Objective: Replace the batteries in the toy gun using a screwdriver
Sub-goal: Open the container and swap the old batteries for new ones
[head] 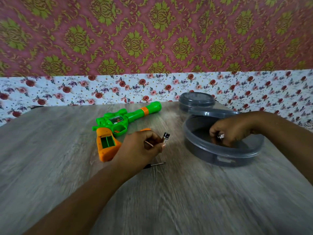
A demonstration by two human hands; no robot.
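**Battery bay open, cells in both hands**

Grey wood-grain table point(169, 200) backed by floral and damask wallpaper carries everything. On it the toy gun point(118, 122) lies on its side, left of centre, green barrel pointing up and right toward the far edge, orange grip toward the person. The battery compartment point(106, 141) in the grip is uncovered and shows two green slots with nothing in them. An orange piece, probably the cover point(146, 129), peeks out just beyond the left hand point(144, 148).

That hand pinches a dark battery point(165, 137) upright between thumb and fingertips, just right of the grip. The right hand point(227, 133) reaches into the open grey container point(220, 156), fingers curled on a small metallic thing that looks like another cell. The screwdriver point(155, 165) lies on the table beside the left wrist; no screw is visible. A second, lidded grey container point(196, 100) stands behind.

Risks, as I judge them: seating a cell with the polarity reversed, since the slot markings are unreadable; mixing spent cells with fresh; the left forearm nudging the screwdriver; losing the small screw.
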